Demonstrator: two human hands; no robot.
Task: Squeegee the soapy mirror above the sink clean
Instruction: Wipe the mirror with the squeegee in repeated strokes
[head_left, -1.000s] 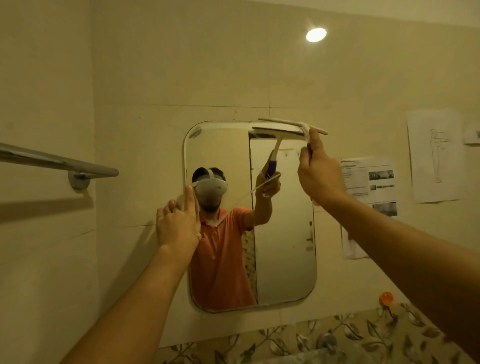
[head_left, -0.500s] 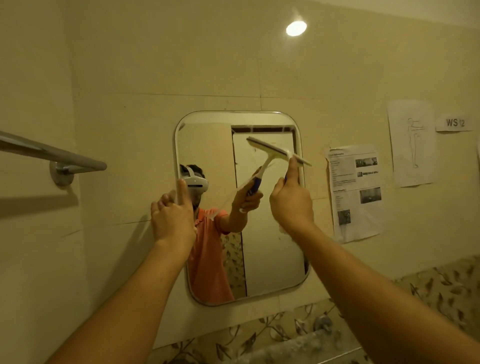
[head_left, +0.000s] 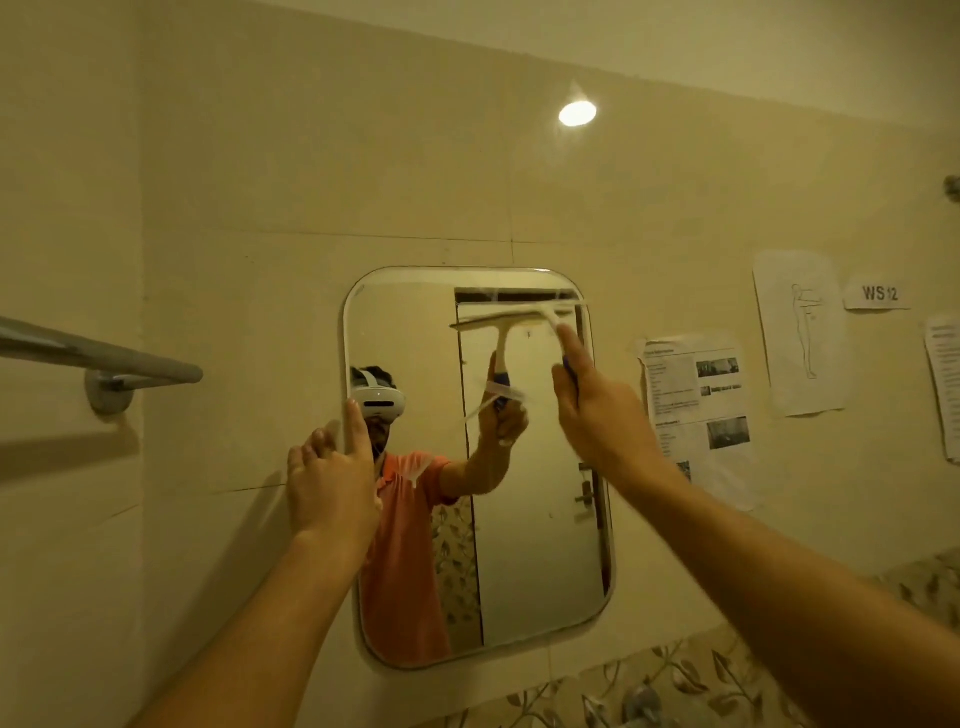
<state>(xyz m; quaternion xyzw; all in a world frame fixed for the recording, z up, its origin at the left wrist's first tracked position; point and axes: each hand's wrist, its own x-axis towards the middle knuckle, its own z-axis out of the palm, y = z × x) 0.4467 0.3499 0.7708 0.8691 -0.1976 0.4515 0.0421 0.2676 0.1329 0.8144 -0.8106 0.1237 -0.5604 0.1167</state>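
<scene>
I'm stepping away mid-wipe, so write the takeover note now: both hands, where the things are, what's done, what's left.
Right hand: grips the squeegee by its handle; the blade lies roughly level on the mirror, near its top right.
Left hand: rests at the mirror's left edge, fingers straight, holding nothing.
Done: most of the glass looks clear.
Left: pull the blade down. The soap streaks mid-mirror will probably need further passes.
</scene>
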